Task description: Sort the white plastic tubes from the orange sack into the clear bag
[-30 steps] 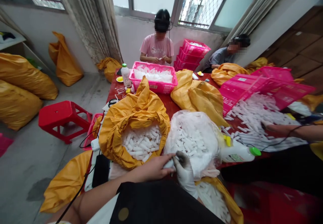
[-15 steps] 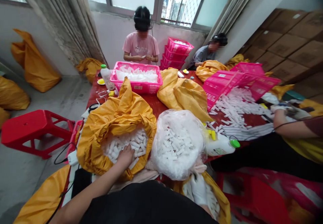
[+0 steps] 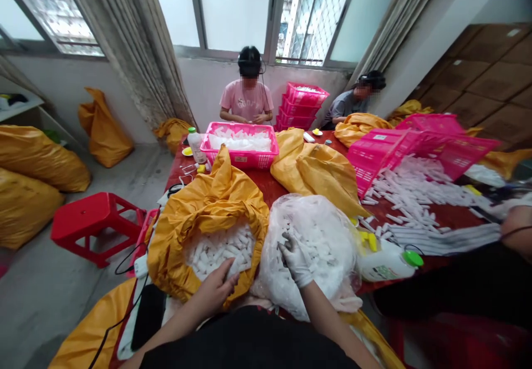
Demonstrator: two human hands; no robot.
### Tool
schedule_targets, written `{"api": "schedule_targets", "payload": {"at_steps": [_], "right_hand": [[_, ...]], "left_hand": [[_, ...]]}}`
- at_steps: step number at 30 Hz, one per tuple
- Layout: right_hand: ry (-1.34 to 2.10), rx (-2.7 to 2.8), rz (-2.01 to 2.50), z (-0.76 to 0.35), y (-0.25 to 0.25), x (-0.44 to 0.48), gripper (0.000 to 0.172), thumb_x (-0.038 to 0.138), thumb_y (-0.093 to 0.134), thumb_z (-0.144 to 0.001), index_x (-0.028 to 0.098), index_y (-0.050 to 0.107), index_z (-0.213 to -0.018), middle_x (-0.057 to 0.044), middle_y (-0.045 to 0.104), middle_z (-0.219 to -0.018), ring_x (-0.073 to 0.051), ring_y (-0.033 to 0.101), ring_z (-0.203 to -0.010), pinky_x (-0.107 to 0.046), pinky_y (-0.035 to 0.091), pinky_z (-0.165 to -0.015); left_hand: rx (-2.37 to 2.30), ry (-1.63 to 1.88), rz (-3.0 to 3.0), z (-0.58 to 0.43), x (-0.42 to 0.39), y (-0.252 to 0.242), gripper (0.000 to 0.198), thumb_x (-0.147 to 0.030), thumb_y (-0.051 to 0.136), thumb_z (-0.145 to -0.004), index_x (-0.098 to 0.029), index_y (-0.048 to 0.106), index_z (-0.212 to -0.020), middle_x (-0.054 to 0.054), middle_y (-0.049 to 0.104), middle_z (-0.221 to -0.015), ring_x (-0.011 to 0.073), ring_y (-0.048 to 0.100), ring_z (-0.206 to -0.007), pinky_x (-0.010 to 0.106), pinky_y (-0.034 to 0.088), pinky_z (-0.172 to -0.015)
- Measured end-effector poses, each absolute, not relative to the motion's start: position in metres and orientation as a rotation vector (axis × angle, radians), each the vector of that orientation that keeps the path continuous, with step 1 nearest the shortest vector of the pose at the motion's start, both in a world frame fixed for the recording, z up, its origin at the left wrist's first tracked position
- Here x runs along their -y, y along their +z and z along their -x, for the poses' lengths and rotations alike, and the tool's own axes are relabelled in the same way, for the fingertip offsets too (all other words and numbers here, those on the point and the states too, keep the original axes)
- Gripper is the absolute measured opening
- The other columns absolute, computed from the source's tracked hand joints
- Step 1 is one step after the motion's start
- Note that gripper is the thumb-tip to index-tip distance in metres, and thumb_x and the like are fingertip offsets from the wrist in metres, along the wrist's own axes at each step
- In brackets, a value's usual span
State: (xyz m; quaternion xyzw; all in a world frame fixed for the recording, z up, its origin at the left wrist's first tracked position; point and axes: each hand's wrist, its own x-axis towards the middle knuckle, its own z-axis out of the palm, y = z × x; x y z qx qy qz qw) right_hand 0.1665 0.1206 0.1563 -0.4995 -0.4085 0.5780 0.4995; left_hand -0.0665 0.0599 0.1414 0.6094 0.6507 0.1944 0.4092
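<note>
My left hand [image 3: 220, 286], bare, is at the near rim of an open yellow woven sack [image 3: 166, 247]. Its thumb and fingers close around a small white tube-shaped piece [image 3: 236, 265]; many similar pieces lie in the sack behind it. My right hand [image 3: 296, 261] wears a white glove with greyed fingertips. It is over a clear plastic bag [image 3: 274, 291] full of small white pieces [image 3: 322, 250], its fingers apart and no piece visible in them.
A pink basket [image 3: 239, 159] of white pieces stands across the red table, near a seated person. Tipped pink baskets [image 3: 378, 155] and spilled pieces lie to the right, beside a green-capped bottle [image 3: 388, 266]. A folded yellow sack [image 3: 316, 164] sits behind the plastic bag. A red stool [image 3: 85, 219] is at left.
My right hand has come up from the lower sack by my lap to the clear bag. My left hand has drawn back towards the sack's near rim. The view has tilted up and left.
</note>
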Motion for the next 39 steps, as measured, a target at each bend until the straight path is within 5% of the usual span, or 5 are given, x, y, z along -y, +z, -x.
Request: {"api": "schedule_targets", "payload": {"at_steps": [5, 12, 29, 35, 39], "right_hand": [[1.715, 0.763, 1.053, -0.118, 0.177, -0.129, 0.041, 0.042, 0.068, -0.072, 0.027, 0.042, -0.101, 0.011, 0.049, -0.061, -0.001, 0.026, -0.033, -0.014, 0.023, -0.032], [1.457, 1.045, 0.942, -0.099, 0.175, -0.094, 0.025, 0.041, 0.07, -0.071, 0.02, 0.058, -0.072, 0.002, 0.055, -0.071, -0.009, 0.051, -0.06, -0.021, 0.046, -0.054], [1.467, 0.851, 1.073, -0.104, 0.165, -0.08, 0.032, 0.04, 0.075, -0.064, 0.022, 0.065, -0.089, 0.001, 0.065, -0.07, -0.008, 0.051, -0.047, -0.023, 0.045, -0.045], [1.384, 1.067, 1.19, -0.106, 0.141, -0.069, 0.03, 0.042, 0.075, -0.065, 0.022, 0.069, -0.086, -0.004, 0.071, -0.089, -0.018, 0.065, -0.083, -0.033, 0.052, -0.077], [1.376, 0.947, 1.249, -0.122, 0.115, -0.054, 0.033, 0.044, 0.076, -0.063, 0.022, 0.066, -0.085, -0.003, 0.07, -0.083, -0.018, 0.065, -0.076, -0.033, 0.054, -0.071]], "left_hand": [[-1.326, 0.609, -1.649, 0.057, -0.05, 0.177, 0.05, -0.043, 0.043, -0.087, -0.015, 0.049, -0.128, 0.012, 0.056, -0.131, 0.0252, 0.052, -0.117, 0.031, 0.039, -0.101], [-1.154, 0.726, -1.529, 0.047, -0.056, 0.186, 0.042, -0.043, 0.037, -0.091, -0.015, 0.056, -0.115, 0.009, 0.065, -0.11, 0.0222, 0.058, -0.104, 0.028, 0.046, -0.091], [-1.133, 0.712, -1.549, 0.048, -0.052, 0.179, 0.04, -0.042, 0.042, -0.089, -0.013, 0.057, -0.113, 0.01, 0.064, -0.107, 0.0218, 0.059, -0.1, 0.028, 0.045, -0.088], [-1.069, 0.657, -1.52, 0.039, -0.048, 0.172, 0.04, -0.039, 0.036, -0.092, -0.014, 0.054, -0.118, 0.011, 0.061, -0.117, 0.0214, 0.057, -0.108, 0.03, 0.043, -0.094], [-1.0, 0.558, -1.564, 0.035, -0.051, 0.156, 0.034, -0.036, 0.052, -0.085, -0.021, 0.06, -0.115, 0.006, 0.066, -0.112, 0.0197, 0.062, -0.101, 0.025, 0.047, -0.088]]}}
